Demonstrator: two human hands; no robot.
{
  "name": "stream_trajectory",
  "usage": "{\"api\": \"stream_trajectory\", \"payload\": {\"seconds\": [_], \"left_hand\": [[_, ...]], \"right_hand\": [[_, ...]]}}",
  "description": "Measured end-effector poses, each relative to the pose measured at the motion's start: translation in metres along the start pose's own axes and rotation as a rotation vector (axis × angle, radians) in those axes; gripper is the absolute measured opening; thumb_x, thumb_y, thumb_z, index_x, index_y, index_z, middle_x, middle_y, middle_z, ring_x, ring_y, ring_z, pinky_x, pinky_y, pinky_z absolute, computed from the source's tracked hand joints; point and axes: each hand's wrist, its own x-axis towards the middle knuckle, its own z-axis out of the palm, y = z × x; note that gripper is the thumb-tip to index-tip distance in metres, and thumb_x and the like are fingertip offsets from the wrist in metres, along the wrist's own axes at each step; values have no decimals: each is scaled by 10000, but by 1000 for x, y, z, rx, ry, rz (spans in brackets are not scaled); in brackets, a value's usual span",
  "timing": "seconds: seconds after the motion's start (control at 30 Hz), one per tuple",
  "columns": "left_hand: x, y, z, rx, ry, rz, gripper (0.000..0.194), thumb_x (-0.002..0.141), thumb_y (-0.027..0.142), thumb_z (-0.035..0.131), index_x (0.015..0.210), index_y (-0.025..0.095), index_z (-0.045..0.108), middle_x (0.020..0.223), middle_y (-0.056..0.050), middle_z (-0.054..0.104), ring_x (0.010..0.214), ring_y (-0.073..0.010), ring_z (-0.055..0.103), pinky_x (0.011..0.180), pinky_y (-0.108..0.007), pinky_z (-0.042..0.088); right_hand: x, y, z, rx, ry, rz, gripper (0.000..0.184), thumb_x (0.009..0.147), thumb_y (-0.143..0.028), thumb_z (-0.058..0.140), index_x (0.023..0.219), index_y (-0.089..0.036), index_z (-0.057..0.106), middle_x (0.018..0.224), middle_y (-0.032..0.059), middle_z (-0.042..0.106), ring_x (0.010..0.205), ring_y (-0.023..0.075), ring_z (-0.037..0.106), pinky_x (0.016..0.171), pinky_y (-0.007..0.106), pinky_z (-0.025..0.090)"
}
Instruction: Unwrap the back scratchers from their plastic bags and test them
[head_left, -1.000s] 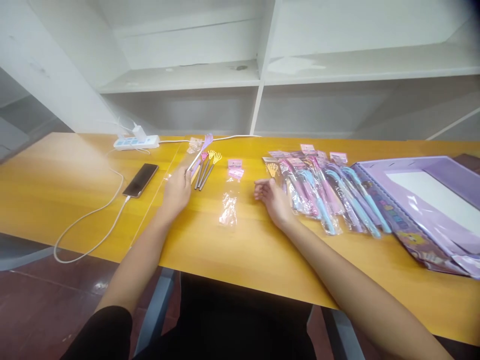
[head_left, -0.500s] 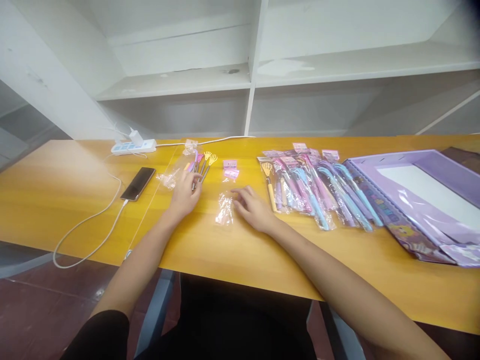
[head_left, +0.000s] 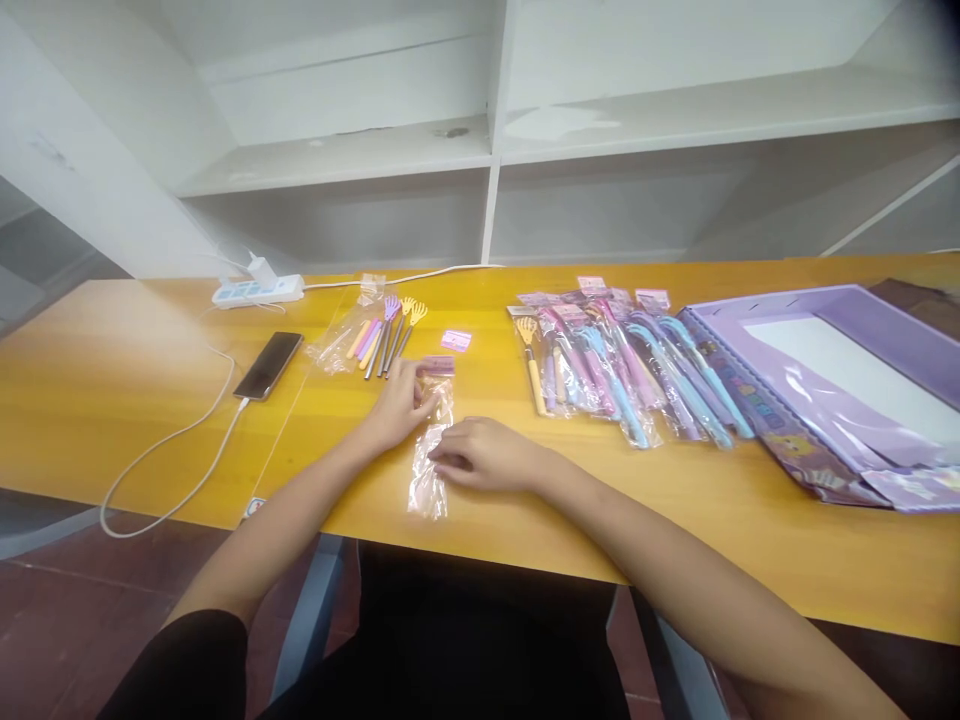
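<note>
A clear plastic bag (head_left: 429,490) with a pink header lies flat in front of me. My left hand (head_left: 397,405) rests on its upper part, thumb and fingers apart. At the bag's right edge, my right hand (head_left: 487,455) has its thumb and curled fingers closed together on the plastic. Just beyond the header is a loose pink card (head_left: 455,341). Several unwrapped back scratchers (head_left: 397,330) with purple and yellow claw heads and dark metal rods lie past my left hand. Beside them are loose coloured handles (head_left: 365,342).
Several bagged back scratchers (head_left: 600,370) are piled to the right, beside an open purple display box (head_left: 810,310). Crumpled clear bags (head_left: 334,345) lie left of the loose scratchers. A phone (head_left: 268,366) on a white cable and a power strip (head_left: 259,291) occupy the left side. White shelving (head_left: 491,170) stands behind.
My left hand has left the back scratchers and come right onto the bag. The bag with its pink header now lies nearer me, and my right hand has moved closer and onto it.
</note>
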Motion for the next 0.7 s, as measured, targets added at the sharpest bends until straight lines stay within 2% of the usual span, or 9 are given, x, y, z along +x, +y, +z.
{"api": "stream_trajectory", "payload": {"seconds": [0.13,0.2,0.3,0.37,0.43,0.5,0.53,0.63,0.7], "left_hand": [[2,-4,-3,26,52,-65,481,939,237,725,1372,198,519,1261,-91,548,751,-114,592,874,-352,561],[4,-3,-7,58,16,-41,379,946,226,709,1301,206,578,1118,-53,633,777,-147,607,914,-364,540],[7,2,-14,6,-145,-23,136,967,232,643,1095,212,682,893,-7,684,748,-167,605,829,-331,517],[8,5,-16,-99,-202,-36,131,983,279,613,1031,208,712,909,-19,727,759,-170,620,778,-316,503],[6,8,-16,-207,-201,-60,194,983,352,638,1065,204,733,968,-38,752,795,-174,639,767,-313,501],[3,10,-16,-303,-211,-82,268,954,405,709,1130,205,740,1003,-49,751,813,-170,643,773,-312,510],[1,12,-15,-350,-225,-91,307,932,412,746,1162,207,736,1018,-54,746,816,-165,643,777,-311,518],[-5,16,-12,-503,-277,-97,405,894,381,813,1249,214,712,1157,-90,740,925,-174,683,856,-329,554],[-7,19,-10,-593,-283,-107,439,885,366,829,1274,207,704,1256,-123,731,1045,-202,710,940,-362,572]], "right_hand": [[1,-13,9,57,-23,-117,179,1020,-285,627,987,-229,794,869,34,786,797,194,673,833,343,487],[1,-16,11,93,-44,-149,192,1026,-292,615,999,-246,800,878,27,793,802,196,682,854,353,496],[1,-13,6,174,-18,-105,220,1036,-298,581,947,-254,778,833,12,765,756,186,658,805,341,504],[0,-4,-1,212,158,28,256,1050,-302,537,902,-247,739,804,14,725,726,183,627,756,336,498],[-1,8,-10,197,438,212,222,1054,-319,529,946,-243,707,844,30,691,748,193,609,760,351,502],[-4,23,-17,170,648,337,169,1021,-355,604,1106,-237,688,970,61,673,802,207,606,789,376,521],[-6,29,-19,197,683,360,268,994,-380,654,1218,-234,660,1059,79,663,823,208,615,791,384,536],[-9,42,-20,443,591,341,589,945,-422,733,1464,-249,516,1175,89,638,846,202,663,752,373,572],[-9,43,-17,575,498,305,636,945,-410,735,1507,-263,477,1151,71,651,843,195,678,741,363,583]]}}
